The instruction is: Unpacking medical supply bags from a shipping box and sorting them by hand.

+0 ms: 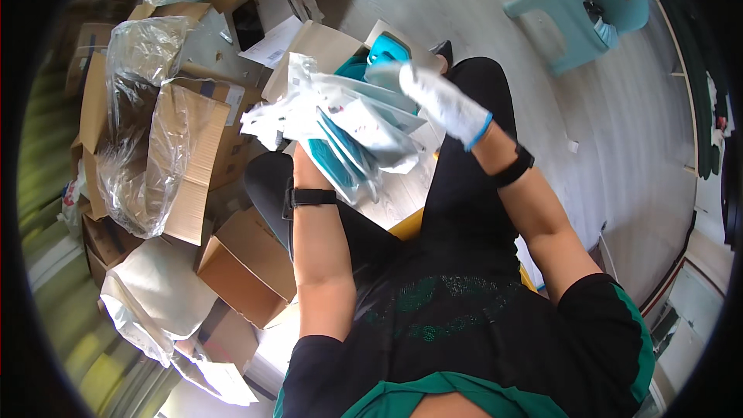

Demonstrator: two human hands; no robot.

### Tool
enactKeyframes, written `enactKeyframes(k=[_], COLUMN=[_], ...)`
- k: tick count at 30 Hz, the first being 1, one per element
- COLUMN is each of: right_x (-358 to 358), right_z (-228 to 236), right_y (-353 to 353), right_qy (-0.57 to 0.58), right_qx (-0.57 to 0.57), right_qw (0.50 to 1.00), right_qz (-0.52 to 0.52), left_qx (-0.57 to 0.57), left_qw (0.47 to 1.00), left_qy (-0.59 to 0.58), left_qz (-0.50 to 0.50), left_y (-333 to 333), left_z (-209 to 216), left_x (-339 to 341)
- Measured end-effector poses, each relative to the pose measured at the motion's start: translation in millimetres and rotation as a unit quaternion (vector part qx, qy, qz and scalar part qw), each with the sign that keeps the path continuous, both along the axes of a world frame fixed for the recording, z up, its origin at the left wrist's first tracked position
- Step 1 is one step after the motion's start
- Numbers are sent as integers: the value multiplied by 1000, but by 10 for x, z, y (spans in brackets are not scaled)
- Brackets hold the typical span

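Note:
A bundle of clear plastic packets (364,120) with flat teal items inside rests over my left hand, above my lap. My left wrist (303,159) comes up under the bundle and the packets cover most of that hand, which seems to hold them from below. My right hand (447,104), in a white glove with a blue cuff, is at the bundle's upper right edge. Its fingers are smeared and partly lost against the pale plastic, so their grip is unclear. Just beyond the packets stands an open cardboard box (309,50) with teal pieces (387,50) in it.
Open cardboard boxes (197,174) crowd the left side, one lined with clear plastic film (147,131). A smaller open box (248,263) sits by my left knee. A dark phone (248,25) lies beyond. At the far right stands a pale blue stool (576,50) with things on it.

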State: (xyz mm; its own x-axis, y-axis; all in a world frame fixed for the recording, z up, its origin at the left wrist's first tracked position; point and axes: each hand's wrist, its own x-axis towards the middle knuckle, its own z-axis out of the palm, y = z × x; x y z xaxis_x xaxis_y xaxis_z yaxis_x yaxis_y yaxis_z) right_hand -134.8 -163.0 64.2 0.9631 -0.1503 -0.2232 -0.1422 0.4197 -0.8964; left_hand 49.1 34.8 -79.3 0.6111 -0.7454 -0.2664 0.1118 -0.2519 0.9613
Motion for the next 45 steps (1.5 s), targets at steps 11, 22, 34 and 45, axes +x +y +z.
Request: enactKeyframes(k=[11,22,34,45], right_x=[-400,416,582,216], right_z=[-48,14,-404,-581], right_y=[1053,508,41,-483], right_qy=[95,61,123,186], right_qx=[-477,-755,-380,-44], right_qw=[868,643,916,975], right_qz=[-101,115,-37,-109], left_qx=[-192,298,242,-83], left_qw=[781,760,780,762], left_qy=[443,282,279,250], left_qz=[396,504,504,592], left_y=[-231,-36,-48,-84], left_z=[-298,-735,-217,202], left_x=[-827,-1076,-1076,-1132])
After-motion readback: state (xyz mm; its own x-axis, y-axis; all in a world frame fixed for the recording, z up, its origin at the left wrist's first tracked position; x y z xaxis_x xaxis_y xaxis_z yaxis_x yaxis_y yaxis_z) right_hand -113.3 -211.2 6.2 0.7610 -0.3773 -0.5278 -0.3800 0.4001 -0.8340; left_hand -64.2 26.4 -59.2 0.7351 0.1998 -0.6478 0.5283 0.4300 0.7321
